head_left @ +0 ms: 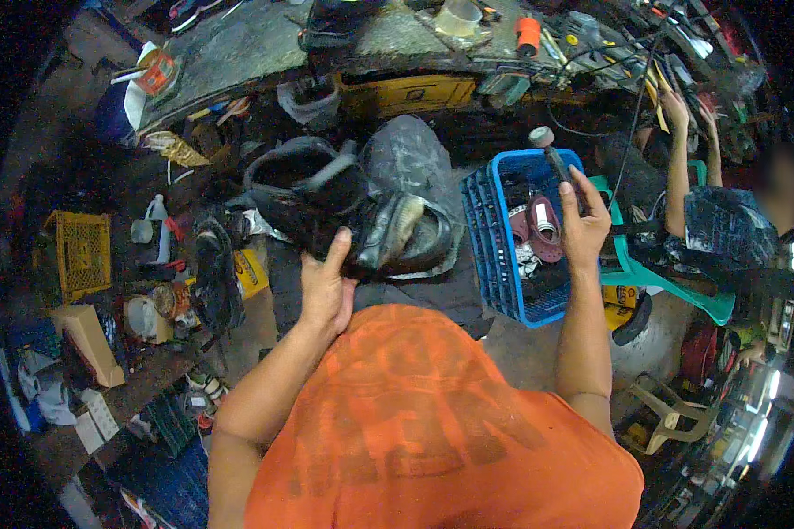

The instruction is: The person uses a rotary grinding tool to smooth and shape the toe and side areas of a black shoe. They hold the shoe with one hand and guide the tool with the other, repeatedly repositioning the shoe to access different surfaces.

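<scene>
My left hand (pixel 325 286) is closed on the near edge of a black boot (pixel 313 194), its thumb lying on top. The boot's wide, dark opening faces up. Beside it, a second black shoe (pixel 415 238) with a pale inside rests near a large grey rounded bundle (pixel 406 150). Raised over a blue plastic crate (pixel 494 167), my right hand (pixel 584 222) grips a hammer (pixel 552 155) by its dark handle; the round, pale head points up and left. A maroon clog (pixel 545 231) and other footwear lie inside the crate.
A cluttered workbench (pixel 265 66) runs along the far side, holding an orange cylinder (pixel 528 37). At the right, a co-worker (pixel 723 220) with raised hands is beside a green plastic chair (pixel 631 256). A yellow crate (pixel 81 256) and a cardboard box (pixel 88 344) stand left.
</scene>
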Demonstrator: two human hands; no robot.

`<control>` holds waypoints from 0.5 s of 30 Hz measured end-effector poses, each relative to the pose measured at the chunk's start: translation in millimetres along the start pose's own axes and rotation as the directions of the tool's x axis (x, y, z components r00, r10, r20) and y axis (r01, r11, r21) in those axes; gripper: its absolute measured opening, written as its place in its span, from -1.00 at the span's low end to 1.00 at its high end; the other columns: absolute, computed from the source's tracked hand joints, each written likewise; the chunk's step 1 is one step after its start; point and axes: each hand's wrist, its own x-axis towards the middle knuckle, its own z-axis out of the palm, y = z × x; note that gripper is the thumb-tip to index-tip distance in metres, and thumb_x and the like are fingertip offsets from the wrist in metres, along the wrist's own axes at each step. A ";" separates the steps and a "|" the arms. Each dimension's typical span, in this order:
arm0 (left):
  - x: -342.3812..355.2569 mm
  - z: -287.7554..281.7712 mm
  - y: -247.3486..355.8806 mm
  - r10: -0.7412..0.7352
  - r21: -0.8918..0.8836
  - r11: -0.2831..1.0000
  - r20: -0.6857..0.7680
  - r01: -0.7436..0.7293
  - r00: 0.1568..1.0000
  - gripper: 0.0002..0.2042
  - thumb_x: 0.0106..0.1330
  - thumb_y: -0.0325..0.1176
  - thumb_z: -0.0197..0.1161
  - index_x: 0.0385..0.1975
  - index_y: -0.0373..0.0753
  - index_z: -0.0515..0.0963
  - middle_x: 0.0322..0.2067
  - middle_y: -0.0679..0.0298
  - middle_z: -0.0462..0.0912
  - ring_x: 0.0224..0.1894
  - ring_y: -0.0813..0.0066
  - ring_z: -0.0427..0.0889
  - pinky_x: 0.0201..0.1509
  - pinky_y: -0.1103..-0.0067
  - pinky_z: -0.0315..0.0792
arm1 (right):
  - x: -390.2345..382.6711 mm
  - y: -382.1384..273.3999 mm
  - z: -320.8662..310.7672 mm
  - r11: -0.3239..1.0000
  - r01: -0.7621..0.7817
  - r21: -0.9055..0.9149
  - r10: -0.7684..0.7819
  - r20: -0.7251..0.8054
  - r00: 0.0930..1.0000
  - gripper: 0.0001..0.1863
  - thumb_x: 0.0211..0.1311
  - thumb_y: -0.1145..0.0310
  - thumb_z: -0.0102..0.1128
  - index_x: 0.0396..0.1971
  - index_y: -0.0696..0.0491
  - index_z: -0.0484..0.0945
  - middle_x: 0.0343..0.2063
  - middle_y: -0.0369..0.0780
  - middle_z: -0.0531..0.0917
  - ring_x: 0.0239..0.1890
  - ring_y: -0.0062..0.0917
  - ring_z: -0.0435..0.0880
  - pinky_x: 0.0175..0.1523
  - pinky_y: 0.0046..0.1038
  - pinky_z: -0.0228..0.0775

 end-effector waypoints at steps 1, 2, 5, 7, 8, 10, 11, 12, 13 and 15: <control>1.7 0.4 3.8 -0.018 -0.008 1.000 0.034 0.018 0.999 -0.37 0.47 -0.21 0.45 0.43 -0.12 0.28 0.33 0.19 0.50 0.40 0.12 0.47 0.47 0.10 0.41 | -0.9 0.4 0.8 0.999 0.001 0.043 -0.001 -0.016 1.000 -0.63 0.46 0.29 0.40 0.18 0.09 0.73 -0.11 -0.22 0.82 -0.14 -0.58 0.73 0.08 -0.47 0.56; 3.2 -0.9 8.8 -0.038 -0.013 0.999 0.068 0.039 0.997 -0.39 0.47 -0.20 0.45 0.39 -0.17 0.31 0.30 0.19 0.54 0.40 0.14 0.48 0.45 0.11 0.43 | -1.5 0.9 -2.3 0.995 0.009 0.096 -0.007 -0.017 1.000 -0.63 0.46 0.30 0.40 0.17 0.11 0.73 -0.12 -0.22 0.82 -0.15 -0.59 0.73 0.08 -0.45 0.56; -10.8 -22.1 40.5 -0.304 0.121 0.948 0.089 0.293 0.948 -0.47 0.46 -0.21 0.45 0.29 -0.24 0.39 0.28 0.19 0.55 0.38 0.16 0.50 0.44 0.12 0.44 | 0.9 7.6 -7.7 0.999 0.051 0.001 -0.051 -0.057 0.997 -0.66 0.46 0.31 0.39 0.13 0.13 0.75 -0.13 -0.21 0.82 -0.12 -0.57 0.73 0.09 -0.44 0.55; -28.6 -30.8 73.8 -0.414 0.333 0.875 0.140 0.351 0.899 -0.57 0.45 -0.25 0.47 0.20 -0.29 0.54 0.10 0.20 0.68 0.13 0.20 0.69 0.26 0.24 0.60 | 2.4 13.2 -7.0 0.996 0.082 -0.042 -0.085 -0.083 0.993 -0.67 0.46 0.33 0.39 0.11 0.13 0.75 -0.12 -0.19 0.82 -0.10 -0.53 0.74 0.10 -0.42 0.54; -38.4 -32.3 94.0 -0.457 0.495 0.804 0.159 0.330 0.875 -0.58 0.44 -0.25 0.48 0.19 -0.29 0.56 0.05 0.20 0.71 0.06 0.22 0.72 0.21 0.27 0.63 | 3.6 16.2 -5.1 0.996 0.078 -0.046 -0.083 -0.102 0.991 -0.68 0.45 0.34 0.38 0.11 0.13 0.76 -0.12 -0.18 0.82 -0.09 -0.51 0.74 0.11 -0.42 0.54; -50.3 -18.7 121.6 -0.254 0.703 0.710 0.308 -0.039 0.917 -0.58 0.40 -0.29 0.51 0.17 -0.30 0.61 -0.07 0.20 0.76 -0.08 0.27 0.77 0.10 0.35 0.68 | 4.8 19.9 -1.7 0.993 0.113 -0.030 -0.116 -0.097 0.989 -0.69 0.44 0.35 0.38 0.10 0.13 0.76 -0.12 -0.17 0.82 -0.09 -0.47 0.75 0.12 -0.40 0.54; -51.6 -7.6 131.4 -0.047 0.747 0.600 0.389 -0.285 0.920 -0.57 0.36 -0.31 0.54 0.17 -0.30 0.63 -0.15 0.20 0.78 -0.15 0.31 0.79 0.04 0.39 0.71 | 5.0 20.3 -1.6 0.993 0.119 -0.017 -0.120 -0.085 0.989 -0.69 0.44 0.35 0.38 0.10 0.12 0.77 -0.11 -0.16 0.82 -0.09 -0.45 0.76 0.12 -0.39 0.54; -46.9 3.2 149.4 0.158 0.681 0.301 0.655 -0.668 0.739 -0.52 0.32 -0.32 0.56 0.20 -0.28 0.61 -0.07 0.14 0.76 -0.06 0.26 0.77 0.13 0.33 0.67 | 5.9 19.9 -1.0 0.994 0.108 -0.025 -0.109 -0.074 0.991 -0.69 0.43 0.36 0.38 0.09 0.12 0.77 -0.11 -0.16 0.82 -0.08 -0.43 0.76 0.13 -0.38 0.54; -34.0 16.4 170.2 0.223 0.529 -0.103 0.837 -0.842 0.499 -0.47 0.27 -0.32 0.58 0.24 -0.27 0.60 0.00 0.08 0.74 0.04 0.21 0.74 0.22 0.27 0.64 | 6.9 21.1 2.6 0.994 0.108 -0.020 -0.109 -0.074 0.991 -0.69 0.43 0.36 0.38 0.09 0.12 0.77 -0.11 -0.16 0.82 -0.07 -0.42 0.77 0.14 -0.37 0.54; 2.4 50.1 191.0 0.107 0.248 -0.527 0.968 -0.813 0.226 -0.36 0.16 -0.24 0.62 0.27 -0.24 0.58 0.22 0.00 0.64 0.28 0.04 0.61 0.39 0.12 0.49 | 8.7 22.2 1.0 0.988 0.142 -0.065 -0.148 -0.087 0.985 -0.69 0.43 0.38 0.38 0.09 0.11 0.77 -0.13 -0.16 0.82 -0.07 -0.40 0.77 0.14 -0.36 0.54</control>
